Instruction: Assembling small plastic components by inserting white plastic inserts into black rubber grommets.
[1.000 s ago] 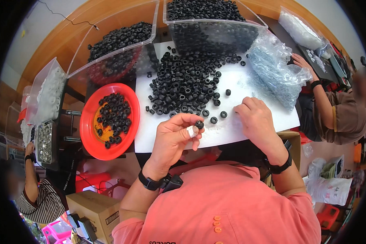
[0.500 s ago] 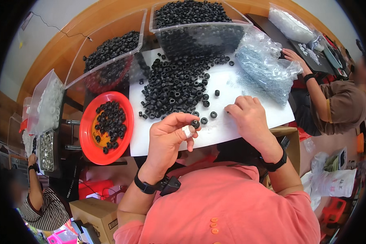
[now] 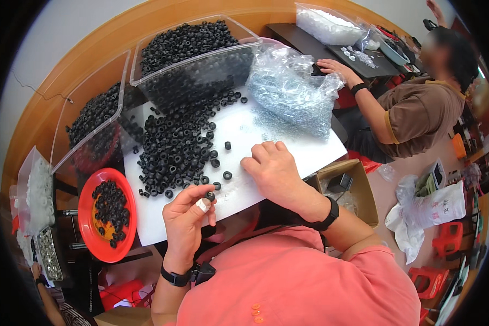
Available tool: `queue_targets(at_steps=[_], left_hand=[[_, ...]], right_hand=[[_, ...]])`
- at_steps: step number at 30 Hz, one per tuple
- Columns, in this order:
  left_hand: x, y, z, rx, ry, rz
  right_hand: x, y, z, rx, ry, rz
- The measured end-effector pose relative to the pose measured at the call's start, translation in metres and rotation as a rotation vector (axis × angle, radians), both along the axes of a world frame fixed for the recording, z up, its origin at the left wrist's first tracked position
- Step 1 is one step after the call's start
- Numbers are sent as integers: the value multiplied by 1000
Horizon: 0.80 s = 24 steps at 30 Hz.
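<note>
My left hand (image 3: 187,221), with white tape round a digit, is closed in a pinch on a small black ring-shaped part (image 3: 209,196). It hangs just over the near edge of a white sheet (image 3: 156,224). My right hand (image 3: 274,169) is palm down over the sheet, its fingers bent and drawn together; what they hold, if anything, is hidden. A heap of like black parts (image 3: 174,146) lies beyond my left hand, with a few loose ones between the hands. Past my right hand sits a clear bag (image 3: 296,89) of small silvery pieces, some spilled beside it.
A red plate (image 3: 85,228) with black parts stands at the left. Clear bins (image 3: 201,58) of black parts are at the back. A co-worker (image 3: 418,111) sits at the right, one hand near the bag. An open cardboard box (image 3: 364,190) is beside my right forearm.
My view has turned right, so the table things sit further left and lower. The co-worker's head and raised other hand now show. Both my hands keep nearly the same pose.
</note>
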<state>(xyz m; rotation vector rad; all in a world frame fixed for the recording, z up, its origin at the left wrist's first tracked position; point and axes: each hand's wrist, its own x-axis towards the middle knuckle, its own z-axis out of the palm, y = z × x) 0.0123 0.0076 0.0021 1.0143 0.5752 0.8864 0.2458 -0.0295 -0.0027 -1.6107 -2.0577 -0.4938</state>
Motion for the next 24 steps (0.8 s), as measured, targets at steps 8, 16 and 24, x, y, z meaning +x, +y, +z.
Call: queue_targets(at_steps=[8, 16, 24], left_hand=[[-3, -1, -4, -43, 3, 22], [-1, 0, -2, -77, 1, -40], [0, 1, -4, -122, 11, -24]], right_hand=[[2, 1, -1, -21, 31, 46], [-24, 4, 30, -56, 697, 323], [-51, 8, 21, -103, 829, 440]])
